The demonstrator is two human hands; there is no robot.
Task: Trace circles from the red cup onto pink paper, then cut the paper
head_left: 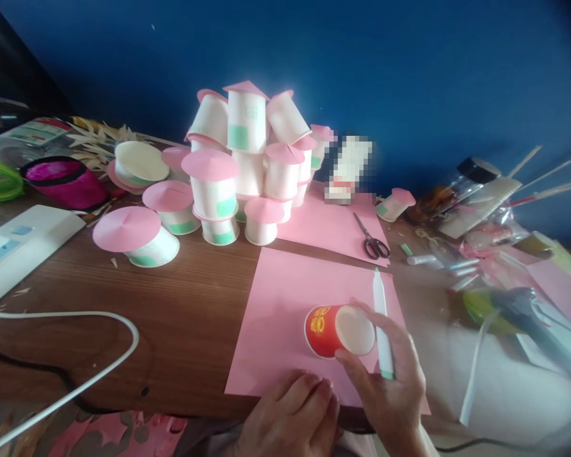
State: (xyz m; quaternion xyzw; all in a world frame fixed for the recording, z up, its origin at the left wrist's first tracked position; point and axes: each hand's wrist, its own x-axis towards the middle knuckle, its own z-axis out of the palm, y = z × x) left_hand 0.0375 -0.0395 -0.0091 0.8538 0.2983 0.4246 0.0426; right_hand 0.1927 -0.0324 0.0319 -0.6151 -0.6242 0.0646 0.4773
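Observation:
A red paper cup (328, 330) with yellow print lies tilted over a pink sheet (276, 298), its open end toward my right hand (393, 368). The thumb and fingers of that hand grip the cup's rim. My left hand (299, 409) rests at the sheet's near edge, fingers curled together; whether anything is under them is hidden. A white marker with a green tip (382, 330) lies on the sheet, partly behind my right fingers. Farther back, black scissors (375, 246) rest on another pink sheet (314, 228).
White cups with pink cone roofs (250, 120) stand stacked at the back centre, several more around them. A power strip (28, 247) and white cable (128, 324) are at left. Jars, markers and plastic wrap (495, 235) crowd the right. Cut pink scraps (109, 435) lie below the table edge.

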